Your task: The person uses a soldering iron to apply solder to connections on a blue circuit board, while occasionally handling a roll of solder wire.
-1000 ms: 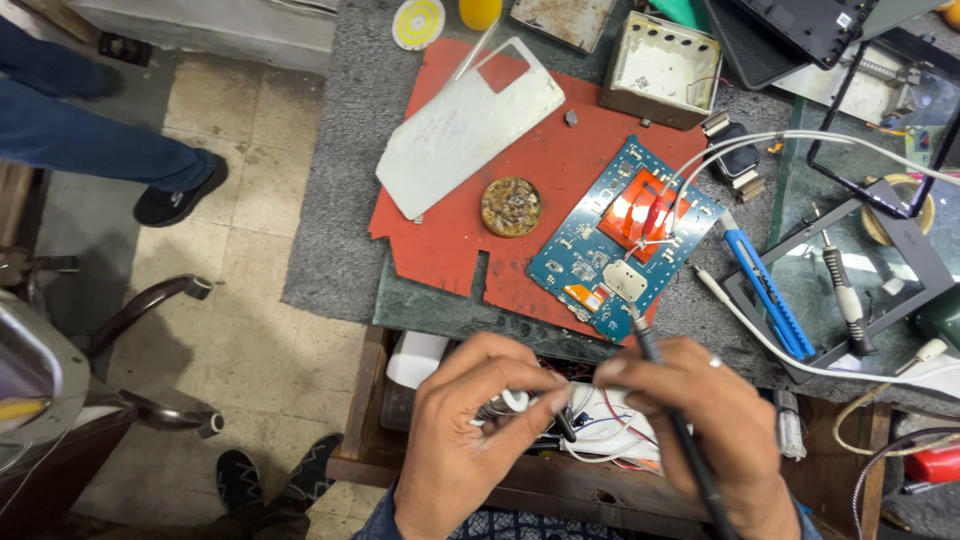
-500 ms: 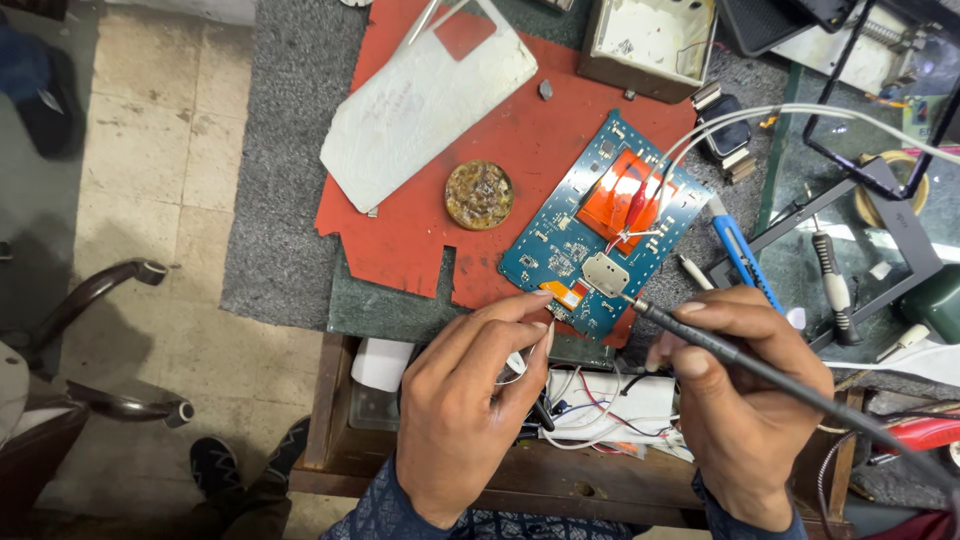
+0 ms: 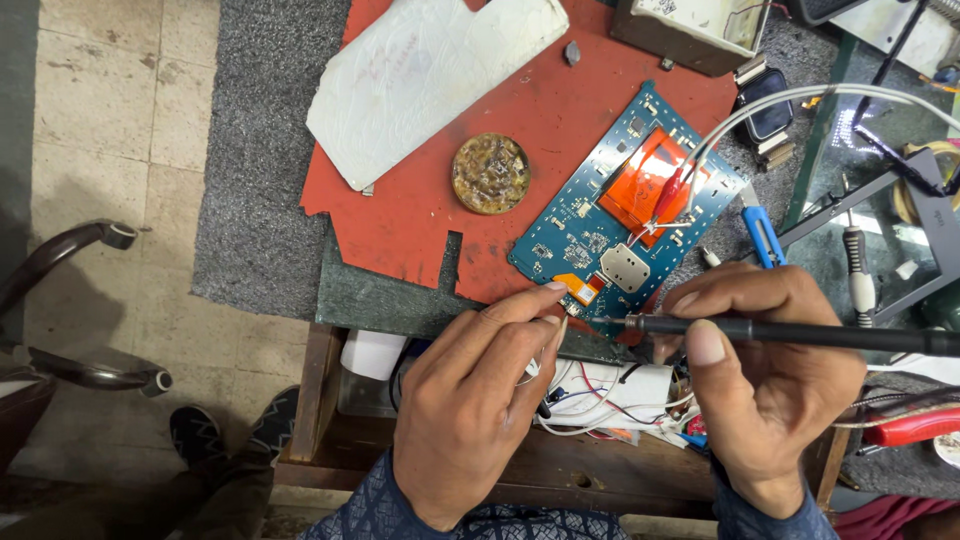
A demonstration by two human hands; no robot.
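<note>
At the near edge of a cluttered repair counter [image 3: 260, 250], a person worked 2 bare hands over a blue circuit board [image 3: 610, 215] that lay on a red mat [image 3: 420, 215]. The right hand [image 3: 770, 380] was closed around a black soldering iron [image 3: 780, 332], held nearly level, its tip reaching left to the board's lower corner beside a small orange flex strip [image 3: 580, 288]. The left hand [image 3: 480, 400] was pinched narrow, thumb and forefinger gripping a thin light-coloured wire [image 3: 563, 330] whose end met the iron's tip at that same corner. Red-clipped leads [image 3: 668, 195] stayed clamped near the board's orange panel [image 3: 645, 185]. A round brass-coloured tin [image 3: 490, 173] sat on the mat just left of the board, with a white plastic cover [image 3: 430, 75] beyond it and blue-handled tweezers [image 3: 762, 235] to the right. A bundle of loose wires [image 3: 610, 395] filled the tray below the hands. Judged from the frame, the joint called for a steady left hand, the wire kept flat against its pad, and only a brief touch of the tip so that neighbouring parts and the flex strip escaped the heat.
</note>
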